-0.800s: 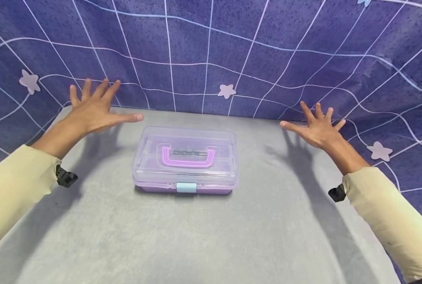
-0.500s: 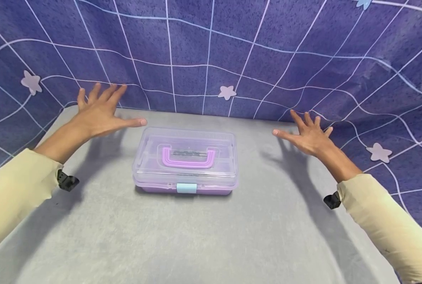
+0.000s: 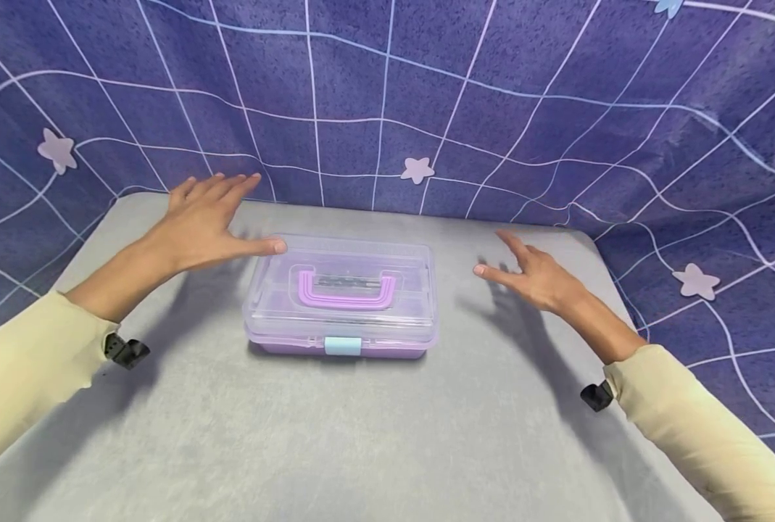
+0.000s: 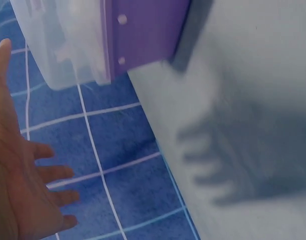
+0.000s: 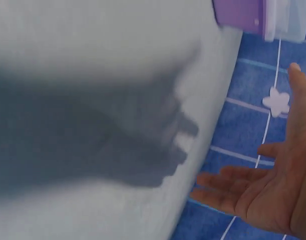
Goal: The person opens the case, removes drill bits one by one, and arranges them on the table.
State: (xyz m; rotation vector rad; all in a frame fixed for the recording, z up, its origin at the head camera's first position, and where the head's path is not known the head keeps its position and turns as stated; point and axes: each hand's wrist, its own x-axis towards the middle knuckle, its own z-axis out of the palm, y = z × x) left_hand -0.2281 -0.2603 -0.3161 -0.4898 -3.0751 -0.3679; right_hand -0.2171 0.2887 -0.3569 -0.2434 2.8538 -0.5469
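A purple storage box (image 3: 341, 326) with a see-through lid, a purple carry handle (image 3: 344, 299) and a pale blue latch (image 3: 343, 346) stands closed on the grey surface. Over its left back corner hovers my left hand (image 3: 198, 225), fingers spread, the thumb overlapping the lid's edge in the head view. My right hand (image 3: 544, 279) is held in the air to the right of the box, its thumb pointing towards it and a gap between. Both hands hold nothing. In the left wrist view the box's side wall (image 4: 147, 35) shows beyond the thumb.
The grey tabletop (image 3: 361, 435) carries the shadows of both arms. Behind it and along the sides hangs a blue-purple cloth (image 3: 426, 87) with a wavy line grid and star shapes (image 3: 417, 170). Black wrist devices (image 3: 126, 351) sit at the cuffs.
Both hands have moved inwards, towards the box, and the right one has also come nearer to me. The box has stayed in place.
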